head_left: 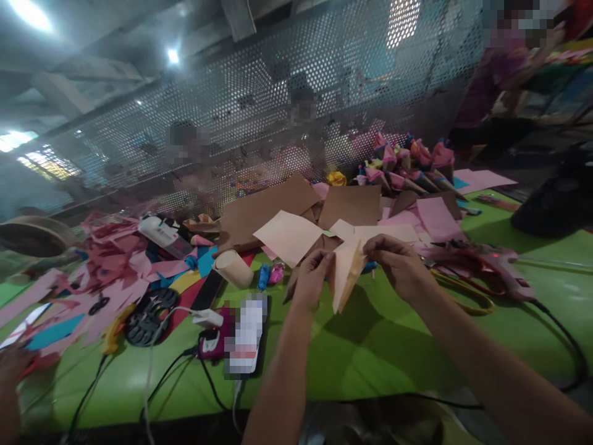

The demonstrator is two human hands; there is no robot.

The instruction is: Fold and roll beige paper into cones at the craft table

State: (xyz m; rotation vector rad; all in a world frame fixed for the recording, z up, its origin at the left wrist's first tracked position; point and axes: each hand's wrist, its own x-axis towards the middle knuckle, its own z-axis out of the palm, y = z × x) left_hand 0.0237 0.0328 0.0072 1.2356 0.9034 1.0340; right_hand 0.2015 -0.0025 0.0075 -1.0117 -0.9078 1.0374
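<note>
Between my two hands is a folded piece of cream paper [345, 272], creased into pointed flaps with its tip toward the table. My left hand [312, 278] pinches its left edge, and my right hand [391, 262] pinches its upper right edge. Just behind it lie a flat cream sheet [290, 238] and brown paper sheets [349, 205]. To the right of my right hand rests a pink glue gun [498, 272] with a small red light. Two small wrapped pieces, one blue [264, 276] and one pink [277, 272], are left of my left hand.
A phone [248, 337], a purple socket block [215, 340], a yellow glue gun [119, 324] and a tape roll [234, 269] crowd the left, with pink paper scraps [106, 266]. Cords trail over the front edge. Paper cones [407, 164] stand behind. Another person's hand [13, 364] is at far left.
</note>
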